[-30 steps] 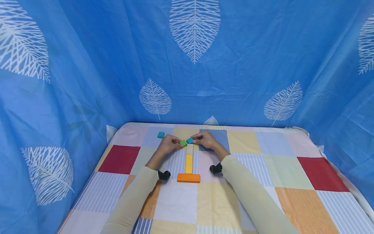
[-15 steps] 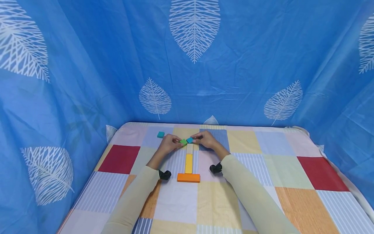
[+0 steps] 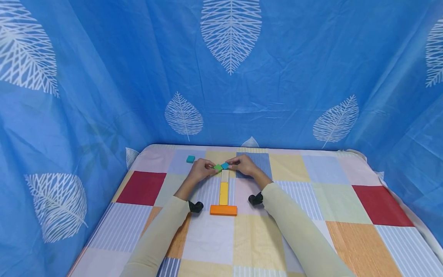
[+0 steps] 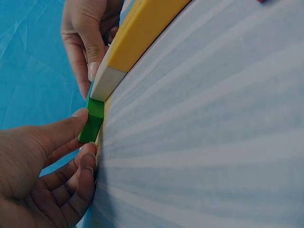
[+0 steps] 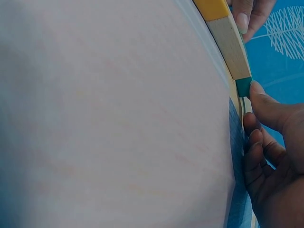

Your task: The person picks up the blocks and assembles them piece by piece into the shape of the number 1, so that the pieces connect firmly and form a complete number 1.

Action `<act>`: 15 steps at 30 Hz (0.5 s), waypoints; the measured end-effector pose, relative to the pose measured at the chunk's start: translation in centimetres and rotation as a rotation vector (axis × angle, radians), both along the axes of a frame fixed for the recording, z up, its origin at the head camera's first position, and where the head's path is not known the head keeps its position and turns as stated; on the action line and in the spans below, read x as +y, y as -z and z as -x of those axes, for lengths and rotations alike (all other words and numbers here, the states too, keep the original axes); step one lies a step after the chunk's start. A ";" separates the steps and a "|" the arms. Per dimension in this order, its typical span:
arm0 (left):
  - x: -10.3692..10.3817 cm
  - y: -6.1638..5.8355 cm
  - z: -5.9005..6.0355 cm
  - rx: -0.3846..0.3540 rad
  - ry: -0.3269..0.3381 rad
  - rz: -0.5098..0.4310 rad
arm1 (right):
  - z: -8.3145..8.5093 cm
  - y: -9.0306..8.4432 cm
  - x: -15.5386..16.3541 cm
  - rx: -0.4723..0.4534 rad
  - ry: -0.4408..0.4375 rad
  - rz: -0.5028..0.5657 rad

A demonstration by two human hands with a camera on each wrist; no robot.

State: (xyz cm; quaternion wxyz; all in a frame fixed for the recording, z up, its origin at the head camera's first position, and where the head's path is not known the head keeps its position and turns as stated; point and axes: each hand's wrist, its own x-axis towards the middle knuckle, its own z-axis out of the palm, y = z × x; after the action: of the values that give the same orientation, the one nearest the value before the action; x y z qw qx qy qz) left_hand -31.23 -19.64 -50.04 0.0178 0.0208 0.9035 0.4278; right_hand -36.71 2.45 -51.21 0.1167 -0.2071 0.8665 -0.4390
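A line of flat blocks lies on the patchwork cloth: an orange block crosswise at the near end, then a yellow block and a cream block. At the cream block's far end my left hand pinches a small green block between thumb and finger, as the left wrist view shows the green block. My right hand pinches a small teal block beside it; its thumb lies on the teal block against the cream block.
A second teal block lies apart at the far left of the cloth. Blue curtains with white leaf prints close in the back and both sides. The cloth's edge drops off at the right.
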 end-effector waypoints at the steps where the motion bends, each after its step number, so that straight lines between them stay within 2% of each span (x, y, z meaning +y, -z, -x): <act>1: 0.0 0.0 0.0 0.000 0.002 -0.002 | 0.0 0.0 0.0 0.001 -0.001 -0.001; 15: -0.1 0.0 0.0 -0.002 0.009 0.010 | 0.1 0.1 0.0 0.000 0.004 -0.002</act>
State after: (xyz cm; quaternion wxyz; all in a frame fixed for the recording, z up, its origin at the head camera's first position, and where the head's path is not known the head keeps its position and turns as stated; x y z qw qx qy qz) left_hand -31.19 -19.74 -50.03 0.0208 0.0241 0.9054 0.4233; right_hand -36.83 2.47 -51.35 0.1161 -0.2049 0.8674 -0.4383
